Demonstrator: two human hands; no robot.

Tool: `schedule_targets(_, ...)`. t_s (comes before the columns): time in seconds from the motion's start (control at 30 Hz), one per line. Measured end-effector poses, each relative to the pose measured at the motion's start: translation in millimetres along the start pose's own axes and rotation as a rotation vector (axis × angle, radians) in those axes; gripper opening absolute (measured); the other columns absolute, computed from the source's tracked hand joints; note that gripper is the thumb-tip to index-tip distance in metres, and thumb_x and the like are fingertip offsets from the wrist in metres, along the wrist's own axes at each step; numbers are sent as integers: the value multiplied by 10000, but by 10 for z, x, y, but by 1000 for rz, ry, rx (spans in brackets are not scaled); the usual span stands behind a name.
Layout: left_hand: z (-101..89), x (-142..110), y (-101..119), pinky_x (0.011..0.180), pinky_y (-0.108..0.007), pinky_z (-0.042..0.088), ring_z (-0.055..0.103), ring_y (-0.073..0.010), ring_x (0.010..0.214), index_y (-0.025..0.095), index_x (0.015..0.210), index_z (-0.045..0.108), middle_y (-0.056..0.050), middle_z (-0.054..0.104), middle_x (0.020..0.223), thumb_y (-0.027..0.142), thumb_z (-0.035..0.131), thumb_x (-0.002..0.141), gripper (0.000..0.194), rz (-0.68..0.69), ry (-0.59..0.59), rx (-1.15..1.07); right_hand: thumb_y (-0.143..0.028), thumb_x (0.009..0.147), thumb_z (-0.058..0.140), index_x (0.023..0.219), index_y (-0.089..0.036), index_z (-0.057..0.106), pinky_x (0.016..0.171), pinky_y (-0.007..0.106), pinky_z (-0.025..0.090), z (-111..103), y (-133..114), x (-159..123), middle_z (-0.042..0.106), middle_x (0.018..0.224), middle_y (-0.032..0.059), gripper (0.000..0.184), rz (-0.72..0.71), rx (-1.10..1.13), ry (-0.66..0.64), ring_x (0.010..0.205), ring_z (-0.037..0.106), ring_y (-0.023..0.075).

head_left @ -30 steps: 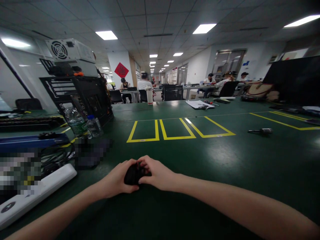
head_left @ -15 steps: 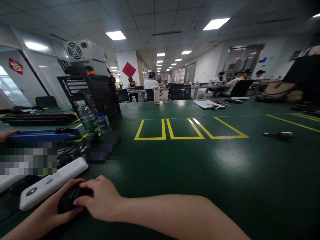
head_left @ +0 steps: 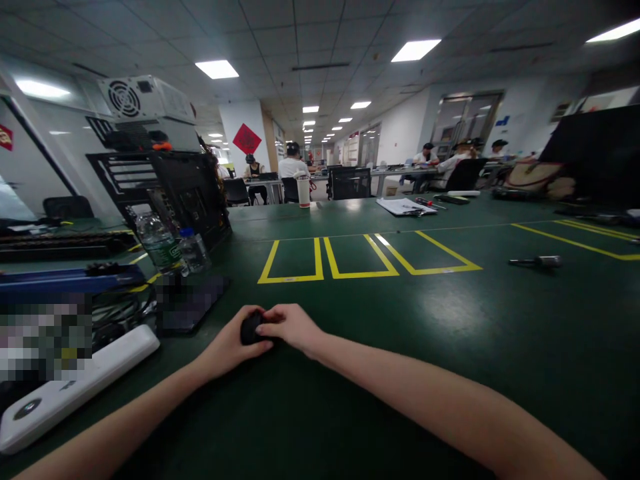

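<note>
A small black rounded object, shaped like a computer mouse (head_left: 251, 328), is held above the green table between both hands. My left hand (head_left: 235, 343) wraps around its left side, the thumb below and the fingers over the top. On its right side my right hand (head_left: 290, 327) grips it with thumb and fingertips. Much of the mouse is covered by the fingers, and its details are too dark to make out.
At left lie a white power strip (head_left: 80, 387), cables, a dark pad (head_left: 195, 307) and plastic bottles (head_left: 155, 237) beside an open computer case (head_left: 185, 193). Yellow tape frames (head_left: 290, 279) mark the table ahead. A screwdriver (head_left: 537, 262) lies right, a clipboard (head_left: 405, 207) farther back.
Both hands carried the mouse down and left toward the power strip, then brought it back to the middle. The view turned left and then right again. Both hands keep hold throughout.
</note>
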State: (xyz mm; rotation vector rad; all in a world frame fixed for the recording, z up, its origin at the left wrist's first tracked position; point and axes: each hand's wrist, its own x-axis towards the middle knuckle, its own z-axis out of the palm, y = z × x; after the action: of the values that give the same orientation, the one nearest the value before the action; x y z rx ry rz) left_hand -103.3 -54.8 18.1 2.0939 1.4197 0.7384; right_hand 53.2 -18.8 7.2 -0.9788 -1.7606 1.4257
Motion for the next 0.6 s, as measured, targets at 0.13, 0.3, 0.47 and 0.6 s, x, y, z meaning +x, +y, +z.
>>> schedule_targets(0.13,422,712,268,840,-355,416,528,-216,963,210,1075,416,-46,531,1051,380,646,651,511,174,-47,-40,-194,707,605,953,-151,600,823,358,435,-779,25,-203,628,953,58,250,24,20,122,910,576,186)
schedule_targets(0.3,783,1024,466,917,-405,332,444,-253,1077,224,1156,362,-63,480,1150,442,678,610,668,322,-41,54,-152,695,606,937,-151,576,867,359,428,-1239,169,-445,610,951,38,245,-69,48,168,911,578,167)
schedule_targets(0.47,753,875,530,997,-387,212,409,-221,1113,225,1218,292,-61,443,1193,428,633,673,674,507,-25,180,-152,697,605,981,-187,546,903,354,416,-1202,243,-603,599,975,16,292,-171,76,142,967,564,163)
schedule_targets(0.6,696,770,584,1002,-366,198,430,-206,1083,226,1219,271,-51,462,1157,393,626,685,663,547,-25,220,-180,694,622,979,-195,542,886,354,433,-1152,229,-673,593,983,16,296,-167,89,120,952,573,168)
